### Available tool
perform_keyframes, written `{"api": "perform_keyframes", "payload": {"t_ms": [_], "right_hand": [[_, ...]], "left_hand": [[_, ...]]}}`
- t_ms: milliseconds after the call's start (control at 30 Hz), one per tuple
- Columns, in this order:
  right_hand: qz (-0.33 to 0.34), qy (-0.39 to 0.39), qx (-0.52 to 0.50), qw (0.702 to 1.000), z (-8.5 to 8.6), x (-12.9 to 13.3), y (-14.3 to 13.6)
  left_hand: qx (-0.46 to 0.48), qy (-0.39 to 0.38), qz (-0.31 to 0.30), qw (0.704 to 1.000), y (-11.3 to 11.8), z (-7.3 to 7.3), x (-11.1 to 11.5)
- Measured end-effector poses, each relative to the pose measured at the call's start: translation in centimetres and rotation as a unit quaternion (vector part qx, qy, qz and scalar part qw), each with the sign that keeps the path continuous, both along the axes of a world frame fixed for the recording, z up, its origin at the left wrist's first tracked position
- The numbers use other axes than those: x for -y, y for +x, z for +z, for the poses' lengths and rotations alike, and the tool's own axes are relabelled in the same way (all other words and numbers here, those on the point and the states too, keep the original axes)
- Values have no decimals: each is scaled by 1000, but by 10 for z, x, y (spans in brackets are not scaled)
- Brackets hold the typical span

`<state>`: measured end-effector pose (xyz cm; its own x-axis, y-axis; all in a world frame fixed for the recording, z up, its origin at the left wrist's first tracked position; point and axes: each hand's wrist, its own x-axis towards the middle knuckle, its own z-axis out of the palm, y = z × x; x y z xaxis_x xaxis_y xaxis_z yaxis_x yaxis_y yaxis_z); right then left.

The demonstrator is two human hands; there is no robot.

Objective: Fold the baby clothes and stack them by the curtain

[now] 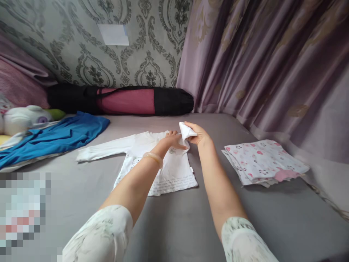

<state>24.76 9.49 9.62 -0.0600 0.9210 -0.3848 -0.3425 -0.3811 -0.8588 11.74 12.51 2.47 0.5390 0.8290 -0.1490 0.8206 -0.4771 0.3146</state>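
Observation:
A small white long-sleeved shirt lies spread on the grey sheet, with a printed animal and lines of text near its hem. One sleeve stretches out flat to the left. My left hand rests on the upper right of the shirt, fingers spread and pressing the cloth. The other sleeve is lifted, bunched in my right hand, whose fingers are closed round it near the shoulder. Its white end sticks out to the left of those fingers. My left forearm hides part of the shirt's middle.
Folded cloth with pink and grey prints lies at the right. Blue fabric and a plush toy are at the left. A long black and red bag lies along the wall, beside purple curtains.

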Motion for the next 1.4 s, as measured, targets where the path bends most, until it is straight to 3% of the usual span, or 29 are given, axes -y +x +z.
{"api": "perform_keyframes", "payload": {"t_ms": [167,267,333,433,567,667,800,933,1100,1267,1400], "right_hand": [[-63,-22,29,997,-5,3,-8],[-92,-27,59,994,-8,4,-17],[-103,-32,80,991,-10,3,-25],[-110,-38,103,988,-15,0,-42],[-87,-34,119,989,-24,0,-65],[-17,-27,119,992,-29,6,-75],[40,-40,124,991,-26,11,-75],[-33,-8,115,993,-15,12,-57],[-151,25,83,985,-8,14,-20],[-219,12,105,970,-22,14,6],[-222,26,189,956,-43,10,6]], "left_hand": [[134,0,6,991,-16,-7,3],[259,-20,40,965,-38,-7,12],[347,-49,130,928,-56,-8,21],[462,-109,259,841,-80,-12,37],[575,-157,303,744,-95,-21,52],[608,-157,312,713,-95,-25,53],[617,-169,313,702,-92,-25,51],[599,-138,354,705,-91,-22,53],[575,-93,350,734,-93,-23,51],[557,-59,331,760,-94,-30,45],[533,-43,331,777,-93,-26,47]]}}
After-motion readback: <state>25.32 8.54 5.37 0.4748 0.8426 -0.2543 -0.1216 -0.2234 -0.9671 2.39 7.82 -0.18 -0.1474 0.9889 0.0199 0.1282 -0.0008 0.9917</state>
